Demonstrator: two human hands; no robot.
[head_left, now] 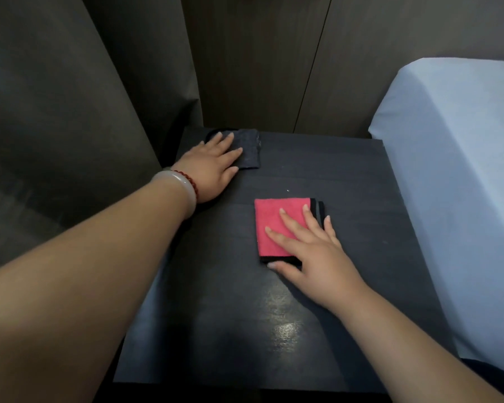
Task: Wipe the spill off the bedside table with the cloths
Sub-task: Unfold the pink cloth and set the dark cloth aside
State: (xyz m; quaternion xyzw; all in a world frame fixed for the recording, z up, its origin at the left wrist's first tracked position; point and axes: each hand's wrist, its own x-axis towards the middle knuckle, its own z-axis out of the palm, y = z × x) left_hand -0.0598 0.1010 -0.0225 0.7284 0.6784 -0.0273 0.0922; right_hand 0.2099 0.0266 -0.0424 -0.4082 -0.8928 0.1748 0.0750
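Note:
A black bedside table (346, 175) fills the middle of the view. My left hand (213, 167) lies flat, fingers spread, on a folded dark grey cloth (249, 149) at the table's far left corner. My right hand (312, 254) presses flat on a folded pink cloth (274, 216) with black edging near the table's middle. Neither hand grips its cloth; both rest on top. A wet, shiny smear (282, 324) glints on the table near the front, just below my right hand. A tiny white speck (287, 190) lies between the two cloths.
A bed with a light blue sheet (454, 170) borders the table on the right. A dark curtain (56, 112) hangs at the left. Dark wood wall panels (259, 59) stand behind the table.

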